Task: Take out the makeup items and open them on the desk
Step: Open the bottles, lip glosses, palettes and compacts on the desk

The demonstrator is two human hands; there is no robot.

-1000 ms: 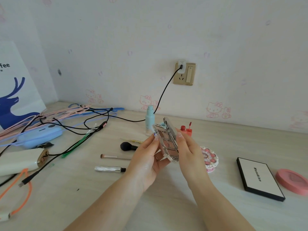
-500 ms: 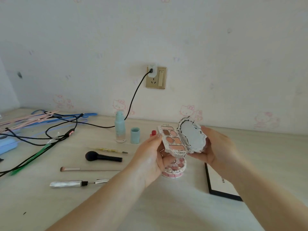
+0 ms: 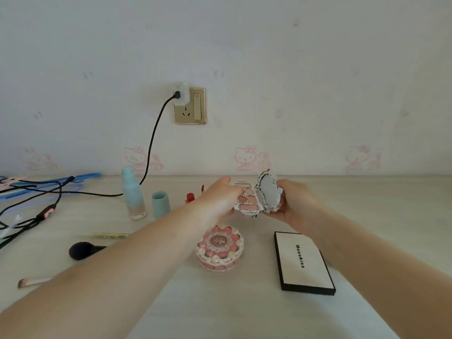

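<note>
Near the surface's far edge, the left hand and right hand hold the open eyeshadow palette, fingers curled round its pan tray and raised mirror lid. A flat white box reading "Mooekiss" lies toward the near right, beside a round pink compact. Behind runs pale wallpaper with pink cartoon cats and a brass wall socket.
</note>
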